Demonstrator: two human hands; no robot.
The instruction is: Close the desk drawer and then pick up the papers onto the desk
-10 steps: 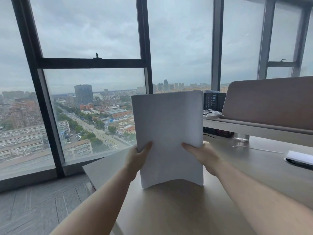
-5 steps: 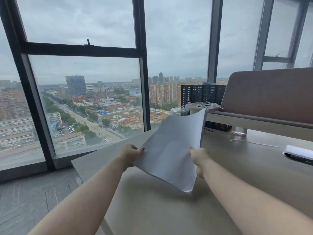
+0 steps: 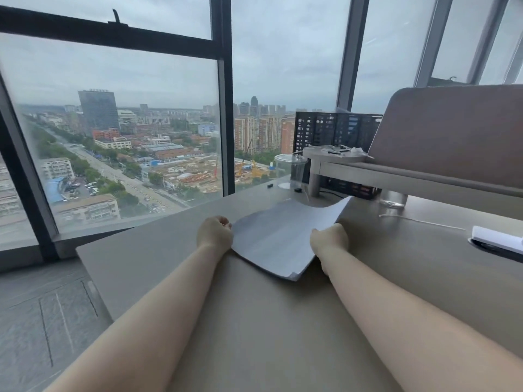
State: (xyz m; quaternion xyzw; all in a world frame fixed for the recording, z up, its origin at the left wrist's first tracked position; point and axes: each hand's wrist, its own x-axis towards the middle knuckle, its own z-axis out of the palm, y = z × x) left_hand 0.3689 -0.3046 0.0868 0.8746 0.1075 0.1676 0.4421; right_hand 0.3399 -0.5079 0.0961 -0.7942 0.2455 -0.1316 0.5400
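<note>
A thin stack of white papers (image 3: 280,233) lies almost flat on the grey-brown desk (image 3: 283,321), its far right corner still curled upward. My left hand (image 3: 214,233) grips the stack's left edge with fingers curled. My right hand (image 3: 329,239) holds the right edge near the front. Both forearms stretch out over the desk. The drawer is out of view.
A raised grey shelf (image 3: 368,169) and padded divider (image 3: 452,131) stand at the back right, with a clear plastic cup (image 3: 291,169), a black crate (image 3: 336,130) and a glass (image 3: 393,198) nearby. A white cable (image 3: 418,220) and white device (image 3: 496,239) lie right. Windows and floor lie left.
The papers went from standing upright on their lower edge to tilting back and now lying nearly flat on the desk. Both hands lowered with them and kept their hold.
</note>
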